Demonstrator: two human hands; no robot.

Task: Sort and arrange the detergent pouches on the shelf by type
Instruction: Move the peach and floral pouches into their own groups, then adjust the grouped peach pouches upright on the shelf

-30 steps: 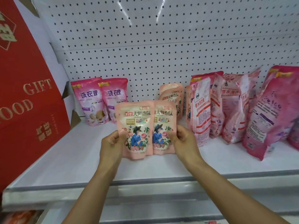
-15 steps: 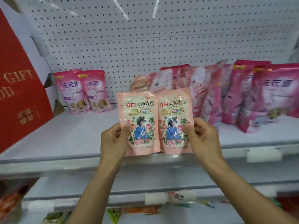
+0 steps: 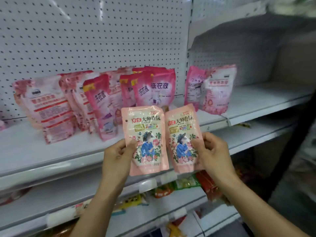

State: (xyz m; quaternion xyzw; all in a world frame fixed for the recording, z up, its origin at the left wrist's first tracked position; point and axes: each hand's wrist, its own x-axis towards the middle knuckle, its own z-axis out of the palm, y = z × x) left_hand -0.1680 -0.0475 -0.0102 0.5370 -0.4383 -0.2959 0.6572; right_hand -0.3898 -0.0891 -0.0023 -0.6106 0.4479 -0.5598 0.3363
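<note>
I hold two matching light-pink pouches with a figure in blue among roses, upright and side by side in front of the shelf edge. My left hand (image 3: 118,155) grips the left pouch (image 3: 145,134) at its lower left edge. My right hand (image 3: 211,151) grips the right pouch (image 3: 181,132) at its lower right edge. Behind them on the white shelf (image 3: 25,151) stand several darker pink pouches (image 3: 153,89) mixed with pale pink ones with red print (image 3: 46,106). Two more pale pouches (image 3: 217,89) stand apart at the right.
A white pegboard wall (image 3: 85,31) backs the shelf. To the right, a neighbouring shelf bay (image 3: 266,98) holds nothing visible. Below the shelf edge, a lower shelf holds colourful packets (image 3: 184,183) and white price tags.
The view has swung right along the shelf; both hands carried the two pouches rightward. The red gift box and the two pouches at the far left have left the view.
</note>
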